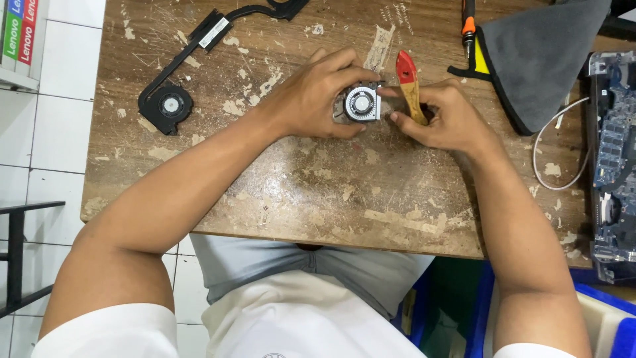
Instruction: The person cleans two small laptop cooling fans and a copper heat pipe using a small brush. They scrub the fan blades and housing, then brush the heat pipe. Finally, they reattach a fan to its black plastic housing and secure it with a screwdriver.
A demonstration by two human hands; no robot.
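Silver-cased, the small cooling fan [362,104] lies near the middle of the scarred wooden table [318,192], held between our two hands. Our left hand [311,99] closes round it from 9 o'clock: the fingers [341,63] arch over its top edge and the thumb presses in at its lower edge, so the fan is gripped from both sides. Our right hand [440,119] sits at 3 o'clock of the fan, fingers curled shut round the wooden handle of a brush [409,85] with a red ferrule end; the handle stands up from the fist toward 12 o'clock, and the fingertips touch the fan's right edge.

At 10 o'clock of the fan, well apart, lies a black fan and heat-pipe assembly [173,93]. At 2 o'clock we see an orange-and-black screwdriver [468,30] beside a grey cloth [543,56]. At 3 o'clock, at the table's far edge, rest a white cable [555,142] and a blue circuit board [615,152].
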